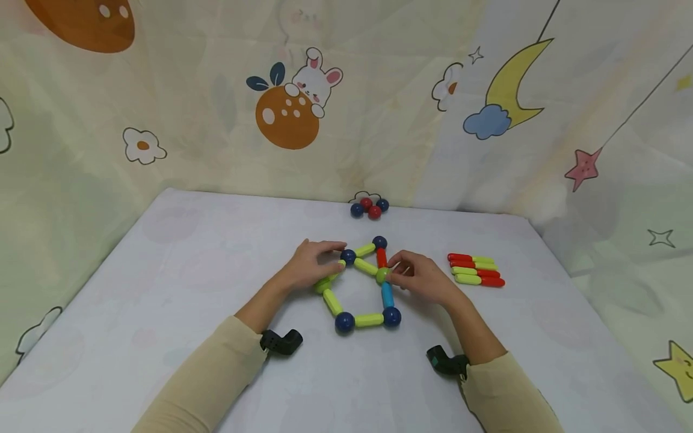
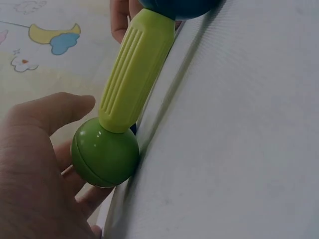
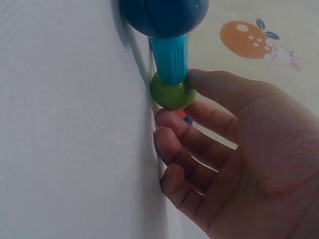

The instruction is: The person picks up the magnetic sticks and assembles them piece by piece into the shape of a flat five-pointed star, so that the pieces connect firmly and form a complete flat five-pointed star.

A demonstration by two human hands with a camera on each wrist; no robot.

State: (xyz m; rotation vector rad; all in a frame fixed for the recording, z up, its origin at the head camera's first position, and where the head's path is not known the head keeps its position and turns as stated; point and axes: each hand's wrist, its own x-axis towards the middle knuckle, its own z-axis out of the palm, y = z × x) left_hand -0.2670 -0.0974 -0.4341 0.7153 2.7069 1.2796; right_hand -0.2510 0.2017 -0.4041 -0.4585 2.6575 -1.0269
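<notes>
A flat frame of magnetic rods and balls lies on the table before me. My right hand (image 1: pixel 425 278) pinches the green ball (image 3: pixel 173 94) at its right corner between thumb and fingers. A light-blue rod (image 1: pixel 387 295), a red rod (image 1: pixel 381 258) and a lime rod (image 1: pixel 365 266) meet there. At the frame's left side, my left hand (image 1: pixel 311 264) lies around the other green ball (image 2: pixel 104 152), its thumb apart from it. Its index finger stretches to the upper navy ball (image 1: pixel 348 257). Navy balls also form the near corners, including the near-left navy ball (image 1: pixel 344 323).
Two-part red and lime rods (image 1: pixel 476 270) lie in a row at the right. A cluster of red and navy balls (image 1: pixel 370 208) sits at the table's far edge. The white table (image 1: pixel 162 288) meets a patterned cloth backdrop (image 1: pixel 206 90). Black wrist cameras are strapped to both sleeves.
</notes>
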